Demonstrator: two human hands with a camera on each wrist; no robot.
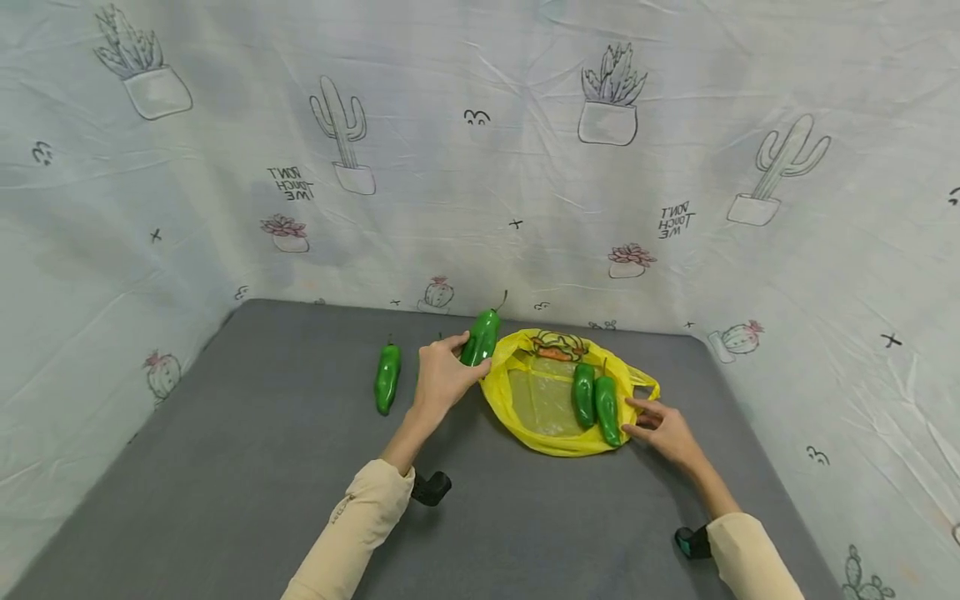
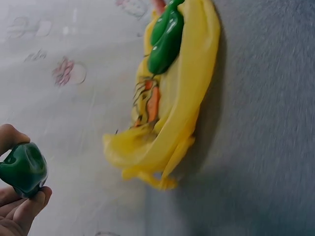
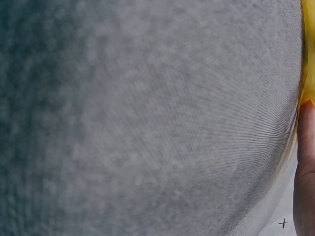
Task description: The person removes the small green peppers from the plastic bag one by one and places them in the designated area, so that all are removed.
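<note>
My left hand (image 1: pixel 442 375) pinches a green pepper (image 1: pixel 486 329) between thumb and fingers, above the table at the left rim of a yellow plastic bag (image 1: pixel 517 429). In the left wrist view this pepper (image 2: pixel 27 169) shows end-on in the fingertips. The bag lies spread with its mouth round and wide, and two green peppers (image 1: pixel 583 396) rest side by side in its right half. My right hand (image 1: pixel 663 429) holds the bag's right rim, thumb and fingers apart across it; in the right wrist view one straight finger (image 3: pixel 306 142) meets the yellow plastic.
Another green pepper (image 1: pixel 387 379) lies on the grey table (image 1: pixel 247 450) left of my left hand. A stem tip (image 1: pixel 441 336) shows just behind that hand. A pale printed cloth (image 1: pixel 480 183) hangs at the back and sides.
</note>
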